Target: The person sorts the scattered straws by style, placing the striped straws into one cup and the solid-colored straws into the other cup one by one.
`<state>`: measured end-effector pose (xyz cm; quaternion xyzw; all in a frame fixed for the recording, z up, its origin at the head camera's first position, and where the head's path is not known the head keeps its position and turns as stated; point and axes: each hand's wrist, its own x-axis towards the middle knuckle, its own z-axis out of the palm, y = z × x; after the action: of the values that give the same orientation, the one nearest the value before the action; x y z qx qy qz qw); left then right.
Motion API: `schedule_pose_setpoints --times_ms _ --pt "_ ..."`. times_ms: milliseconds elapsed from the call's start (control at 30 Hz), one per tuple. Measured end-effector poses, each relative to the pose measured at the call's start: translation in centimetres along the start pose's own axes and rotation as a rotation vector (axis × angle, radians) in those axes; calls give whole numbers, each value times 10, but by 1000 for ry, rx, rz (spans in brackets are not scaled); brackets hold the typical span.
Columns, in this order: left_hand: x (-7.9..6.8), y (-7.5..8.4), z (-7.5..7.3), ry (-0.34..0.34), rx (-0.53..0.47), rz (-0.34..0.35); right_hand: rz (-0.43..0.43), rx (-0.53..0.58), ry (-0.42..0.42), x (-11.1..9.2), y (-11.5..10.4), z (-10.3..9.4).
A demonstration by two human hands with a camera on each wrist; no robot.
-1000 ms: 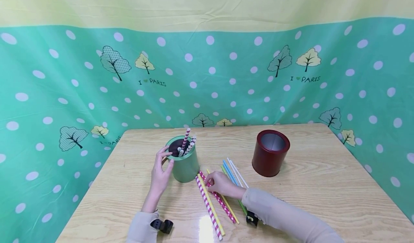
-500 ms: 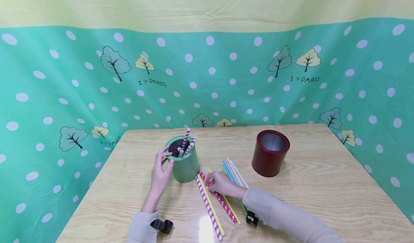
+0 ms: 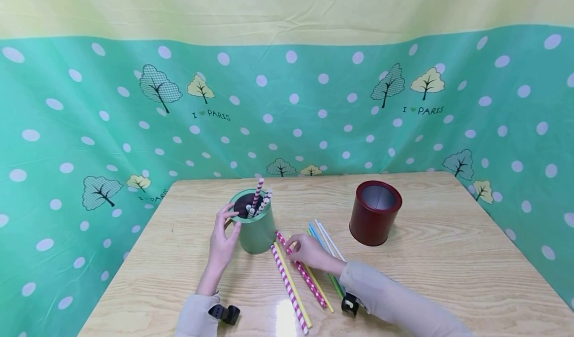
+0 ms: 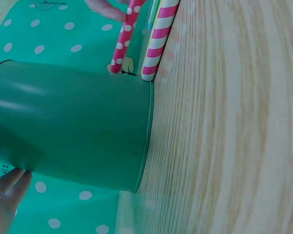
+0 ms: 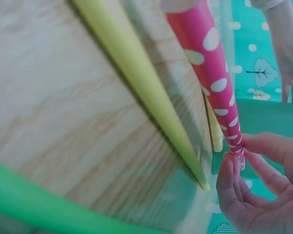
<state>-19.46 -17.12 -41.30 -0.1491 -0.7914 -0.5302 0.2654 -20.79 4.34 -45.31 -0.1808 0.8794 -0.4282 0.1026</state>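
Note:
On the left of the table stands a round green can [image 3: 257,235] with several patterned paper straws [image 3: 257,193] leaning in it. My left hand [image 3: 224,240] holds the can by its near-left rim, fingers and thumb bent about the edge. With thumb and fingertips my right hand [image 3: 309,252] pinches a pink straw with white dots [image 5: 219,85] near its far end. That end is lifted off the table in the left wrist view, beside the can. Left of it lie a pink-and-white striped straw [image 3: 289,289] and a yellow straw [image 3: 299,304].
A dark red can [image 3: 375,215] stands on the right of the table. Beneath and beyond the right forearm lie white [image 3: 329,240], blue [image 3: 319,237] and green [image 3: 336,287] straws, partly hidden. A dotted green curtain [image 3: 287,112] hangs behind the table.
My right hand has lifted the dotted pink straw's far end slightly, moving up and a little to the right. The left hand and green can have stayed in place.

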Motion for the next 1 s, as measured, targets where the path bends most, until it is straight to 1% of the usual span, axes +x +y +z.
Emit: schedule_pose_setpoints --times_ms 200,433,633,800,1000 --pt "-1 0 -1 5 3 -8 -41 41 22 -1 0 -4" --pt "-1 0 -1 3 4 -15 -24 102 52 -4 -3 -7" --pt "-1 0 -1 8 -4 -11 -23 171 98 -6 -4 -8" --pt "-1 0 0 12 -4 -7 0 222 126 -7 -5 -10" --pt "-1 0 0 11 -6 -5 -10 288 150 -9 -9 -13"
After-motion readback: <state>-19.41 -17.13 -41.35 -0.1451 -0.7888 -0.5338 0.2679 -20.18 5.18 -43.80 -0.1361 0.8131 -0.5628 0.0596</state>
